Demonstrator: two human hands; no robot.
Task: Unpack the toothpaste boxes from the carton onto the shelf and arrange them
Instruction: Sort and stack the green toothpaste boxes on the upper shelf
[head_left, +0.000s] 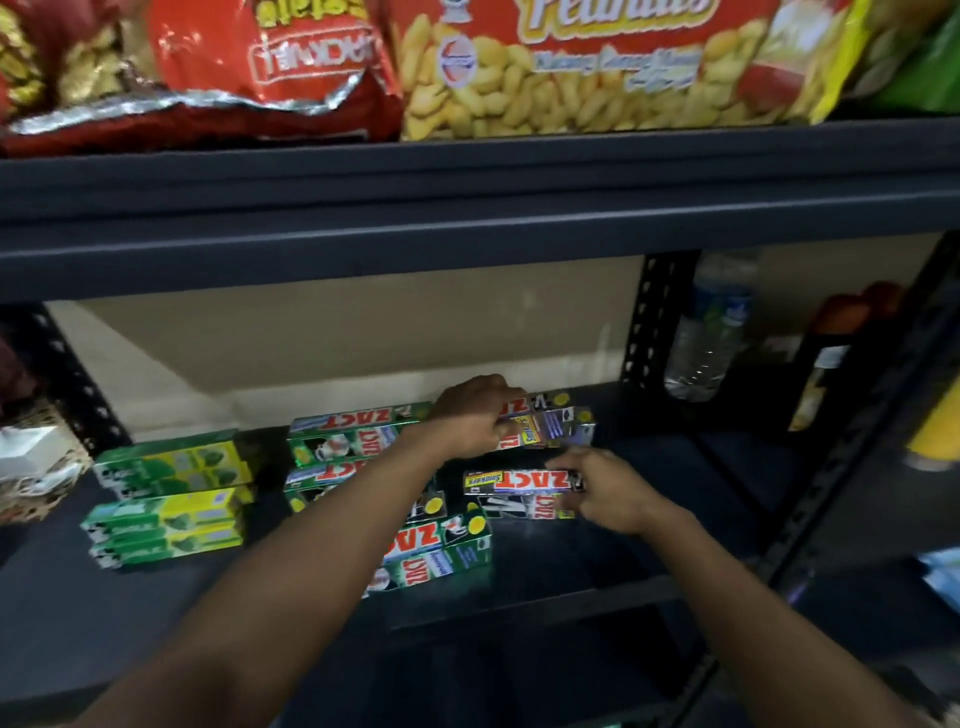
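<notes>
The left hand (478, 415) curls over the rear toothpaste boxes (558, 428). The right hand (608, 491) pinches the end of the front toothpaste box (519, 480) on the shelf (649, 519). Both should slide flush beside the green stacks (343, 441), ends level.

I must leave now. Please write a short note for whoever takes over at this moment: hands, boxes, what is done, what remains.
Left hand: grips the back silver boxes at the rear of the shelf.
Right hand: holds the end of the front silver boxes.
Done: yellow-green boxes stacked at left, green ZACT boxes in the middle.
To do: straighten the tilted green boxes at the front, line up the silver ones. Carton not in view.
</notes>
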